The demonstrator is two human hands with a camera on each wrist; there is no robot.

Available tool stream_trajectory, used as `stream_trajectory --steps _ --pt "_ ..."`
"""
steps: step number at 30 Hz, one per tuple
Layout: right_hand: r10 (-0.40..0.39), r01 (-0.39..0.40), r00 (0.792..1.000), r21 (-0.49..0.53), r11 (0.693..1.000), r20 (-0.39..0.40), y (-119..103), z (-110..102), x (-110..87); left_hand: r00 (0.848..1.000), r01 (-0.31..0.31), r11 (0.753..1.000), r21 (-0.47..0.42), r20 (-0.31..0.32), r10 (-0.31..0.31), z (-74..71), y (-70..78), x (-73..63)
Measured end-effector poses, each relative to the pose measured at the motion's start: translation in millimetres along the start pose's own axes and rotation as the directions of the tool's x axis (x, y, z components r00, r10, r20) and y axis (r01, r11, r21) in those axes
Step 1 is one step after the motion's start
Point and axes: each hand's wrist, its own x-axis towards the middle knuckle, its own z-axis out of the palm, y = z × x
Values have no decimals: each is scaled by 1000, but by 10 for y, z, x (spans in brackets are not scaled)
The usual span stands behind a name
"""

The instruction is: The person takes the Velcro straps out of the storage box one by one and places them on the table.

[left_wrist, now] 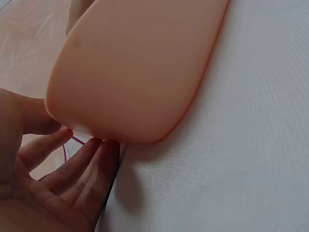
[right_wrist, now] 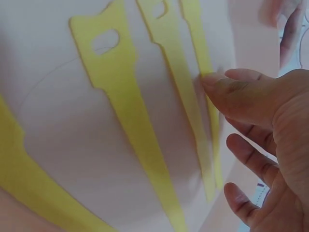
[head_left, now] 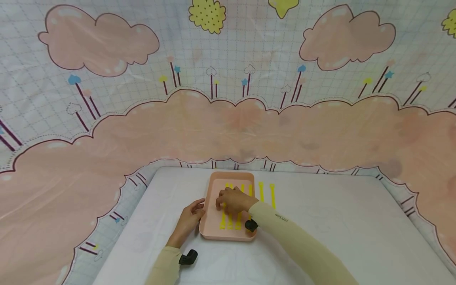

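Observation:
A shallow pink tray [head_left: 228, 239] lies on the table, with several flat yellow saw-shaped pieces [head_left: 230, 221] side by side in it. My right hand [head_left: 235, 200] reaches over the tray. Its thumb and index finger pinch the edge of the leftmost saw-shaped piece [right_wrist: 195, 29], and the other fingers are spread loosely. Beside the tray's left wall is my left hand [head_left: 189, 217], its fingertips [left_wrist: 110, 147] touching the outer side and its thumb close to the rim. The right hand and sleeve hide parts of the pieces in the head view.
Two more yellow saw-shaped pieces [head_left: 272, 196] lie on the white table [head_left: 338, 221] just right of the tray. A patterned cloth [head_left: 228, 130] with clouds hangs behind and around the table. Black wrist cameras [head_left: 188, 258] sit on both wrists.

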Motion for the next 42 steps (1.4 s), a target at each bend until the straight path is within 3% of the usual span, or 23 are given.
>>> stream_trajectory --steps 6,24,32,42 --pt "0 1 1000 22 1000 -9 1 39 26 1000 -1 1000 -2 -2 1 -1 -3 3" --pt "-65 61 996 -65 996 -65 -21 101 65 1000 -10 1000 3 -5 10 16 -9 12" --pt "-102 99 992 -41 994 -70 8 114 67 1000 -4 1000 4 1 4 12 -6 5" --pt "-159 141 983 -167 976 -96 12 160 105 1000 -15 1000 25 -2 15 14 11 1"
